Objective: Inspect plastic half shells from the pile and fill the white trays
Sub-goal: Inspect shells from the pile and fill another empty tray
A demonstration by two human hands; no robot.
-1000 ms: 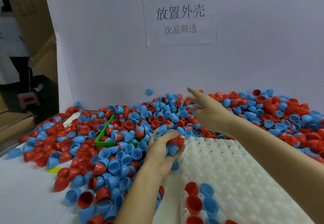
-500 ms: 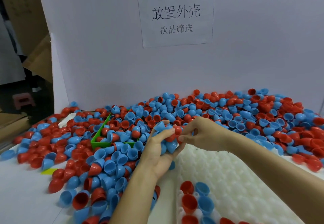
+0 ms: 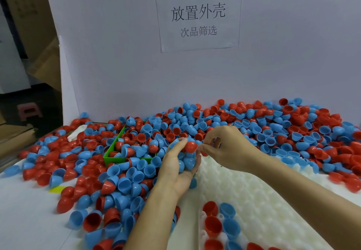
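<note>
The sign (image 3: 198, 14) reads "放置外壳 次品筛选"; the left hand (image 3: 178, 164) cups several half shells (image 3: 188, 159), and the right hand (image 3: 224, 148) pinches one there.

i stood at a sorting station in a small factory or packing workshop. a white table (image 3: 25, 220) carried a huge pile of red and blue plastic half shells (image 3: 254, 124), heaped against a plain white board (image 3: 117, 54) along the table's far edge. a printed paper sign (image 3: 198, 15) in chinese characters was stuck on that board. a white moulded tray (image 3: 254, 201) with rows of pockets lay at the near right, and a green bin (image 3: 113, 157) sat half buried in the pile. cardboard boxes (image 3: 29, 5) were stacked beyond the left edge, by a pink stool (image 3: 29, 111).
</note>
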